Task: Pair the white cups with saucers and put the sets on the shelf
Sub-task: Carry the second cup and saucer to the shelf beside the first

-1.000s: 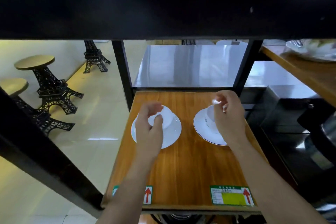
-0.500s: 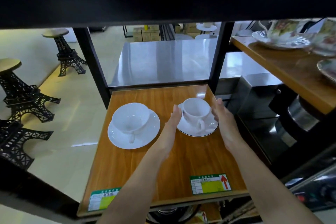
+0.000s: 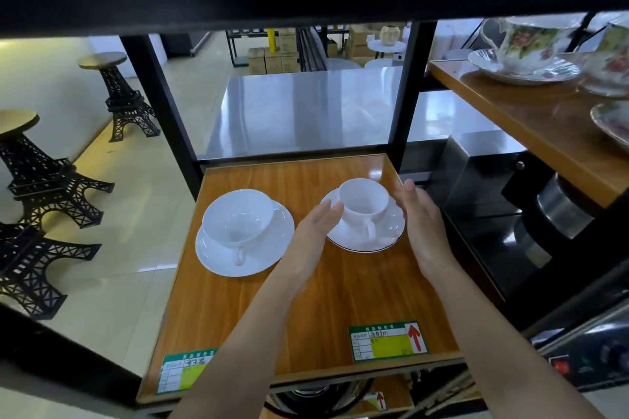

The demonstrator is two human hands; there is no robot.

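Shelf point(image 3: 306, 309): two cup-and-saucer sets. Right set point(image 3: 366, 214) — flanked by open left hand point(image 3: 315, 224) and right hand point(image 3: 420, 214), gripping nothing. Step: final positioning — next, gentle nudge.

shelf point(image 3: 306, 309): wood-grain board, orange-brown, smooth with a soft sheen
left cup point(image 3: 238, 219): white glazed ceramic, glossy
left saucer point(image 3: 218, 257): white glazed ceramic, glossy, plain rim
right cup point(image 3: 363, 199): white glazed ceramic, smooth
right saucer point(image 3: 388, 231): white glazed ceramic, glossy, thin dark line at the rim
price labels point(image 3: 388, 341): printed paper, green and yellow, matt
shelf posts point(image 3: 160, 105): black metal, matt
table behind point(image 3: 306, 109): brushed metal, reflective
stools point(image 3: 119, 95): black metal lattice, matt
floor point(image 3: 112, 282): pale tiles, polished
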